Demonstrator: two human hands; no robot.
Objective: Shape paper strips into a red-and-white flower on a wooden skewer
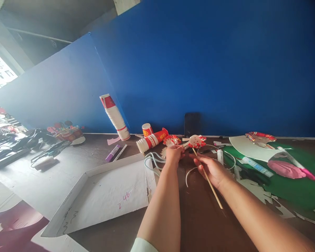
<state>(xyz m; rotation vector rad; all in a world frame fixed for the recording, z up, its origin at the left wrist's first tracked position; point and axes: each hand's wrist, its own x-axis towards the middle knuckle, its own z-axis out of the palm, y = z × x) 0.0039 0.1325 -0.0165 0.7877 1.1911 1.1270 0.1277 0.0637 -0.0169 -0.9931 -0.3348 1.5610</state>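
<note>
A thin wooden stick [212,189] slants down through my right hand [210,168], whose thumb and fingers close round it. The stick's upper end meets a cut paper cup [195,141] with a round, dotted white base and red-and-white strips fanned about it. My left hand [174,154] is closed at the left side of this cup and pinches one of its pale strips. Just behind the left hand lies another fringed red-and-white cut cup [172,140], partly hidden. Whether the stick is fixed to the dotted base I cannot tell.
A white cardboard box lid [107,192] lies left, with a purple glue stick [112,153] behind it. Stacked paper cups [117,120] lean upright; another cup stack [152,139] lies sideways. Pale tubing [153,159] loops nearby. Green sheet [299,185], paper scraps and markers fill the right.
</note>
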